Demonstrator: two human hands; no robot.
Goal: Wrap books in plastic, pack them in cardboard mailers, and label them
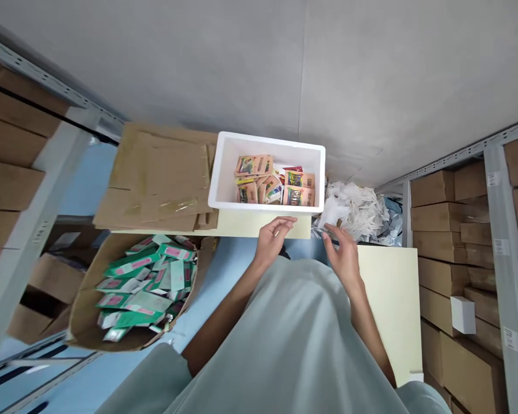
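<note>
My left hand (271, 241) hovers just in front of a white foam box (266, 141), fingers stretched toward the right and the thumb a little apart, with nothing visible in it. To its right, my right hand (343, 253) is raised with thumb and fingers spread, also holding nothing that I can see. It is nearest to a heap of crumpled white paper or plastic scraps (349, 210). Inside the box lie several small, flat, peach-coloured packets (254, 165) with colourful print, some stacked and some tilted.
Flattened cardboard sheets (159, 178) are piled left of the foam box. Below them stands a large open carton (82, 305) full of green and pink small boxes (155, 282). A pale yellow tabletop (391, 305) is at my right. Shelves with brown cartons (435, 270) flank both sides.
</note>
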